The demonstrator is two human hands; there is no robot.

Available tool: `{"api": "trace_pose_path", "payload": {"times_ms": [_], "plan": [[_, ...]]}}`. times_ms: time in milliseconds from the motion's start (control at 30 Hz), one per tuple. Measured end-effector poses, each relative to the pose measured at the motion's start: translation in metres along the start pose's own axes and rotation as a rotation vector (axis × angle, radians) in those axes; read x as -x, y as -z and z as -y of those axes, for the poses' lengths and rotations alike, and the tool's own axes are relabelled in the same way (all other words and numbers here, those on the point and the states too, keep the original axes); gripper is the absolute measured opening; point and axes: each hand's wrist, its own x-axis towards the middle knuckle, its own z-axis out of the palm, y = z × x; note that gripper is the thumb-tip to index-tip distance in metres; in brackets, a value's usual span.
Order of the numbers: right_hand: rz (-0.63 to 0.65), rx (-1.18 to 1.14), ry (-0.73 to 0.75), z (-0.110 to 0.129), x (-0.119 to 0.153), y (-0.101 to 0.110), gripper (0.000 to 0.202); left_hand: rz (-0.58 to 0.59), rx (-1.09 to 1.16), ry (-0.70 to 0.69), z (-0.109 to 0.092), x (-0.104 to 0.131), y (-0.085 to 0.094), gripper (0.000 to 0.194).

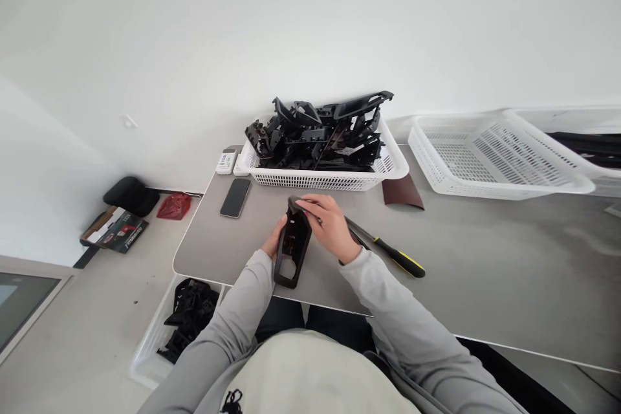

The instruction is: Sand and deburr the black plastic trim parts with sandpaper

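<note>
My left hand (275, 239) grips the left side of a long black plastic frame (299, 257), with a large opening at its near end. The frame is tilted over the table's front edge. My right hand (330, 223) is closed in a pinch at the frame's far end. A dark rounded piece (294, 203) shows at those fingertips; whether it is separate from the frame I cannot tell. Just right of this hand lies a file (400, 257) with a black and yellow handle, its blade partly hidden behind the hand.
A white basket (315, 179) heaped with black plastic parts stands at the back. By it lie a brown sandpaper sheet (403, 194), a phone (235, 198) and a small white device (226, 161). More white baskets (499, 189) stand right; a bin (150, 343) of black parts sits below left.
</note>
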Motion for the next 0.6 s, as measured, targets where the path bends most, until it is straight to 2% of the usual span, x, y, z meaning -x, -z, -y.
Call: {"api": "trace_pose_path", "payload": {"times_ms": [100, 200, 267, 333, 467, 533, 600], "plan": [[0.168, 0.041, 0.06, -0.013, 0.001, -0.012, 0.039, 0.0, 0.055, -0.042, -0.002, 0.0, -0.004, 0.043], [0.201, 0.05, 0.021, -0.02, 0.021, -0.02, 0.04, 0.026, 0.11, -0.053, -0.005, 0.001, -0.005, 0.048], [0.22, 0.012, -0.002, -0.016, 0.038, -0.019, 0.04, 0.025, 0.112, -0.005, -0.006, 0.002, -0.005, 0.054], [0.309, -0.07, -0.023, -0.006, 0.054, -0.016, 0.039, -0.01, 0.089, 0.055, -0.006, 0.003, -0.003, 0.06], [0.629, -0.278, -0.099, 0.015, 0.072, -0.001, 0.04, -0.096, 0.025, 0.094, -0.007, 0.004, -0.001, 0.064], [0.696, -0.372, -0.161, 0.017, 0.072, 0.009, 0.037, -0.119, 0.01, 0.068, -0.007, 0.004, -0.001, 0.064], [0.71, -0.504, -0.25, 0.013, 0.067, 0.017, 0.032, -0.121, 0.008, 0.025, -0.007, 0.003, -0.001, 0.066]]}}
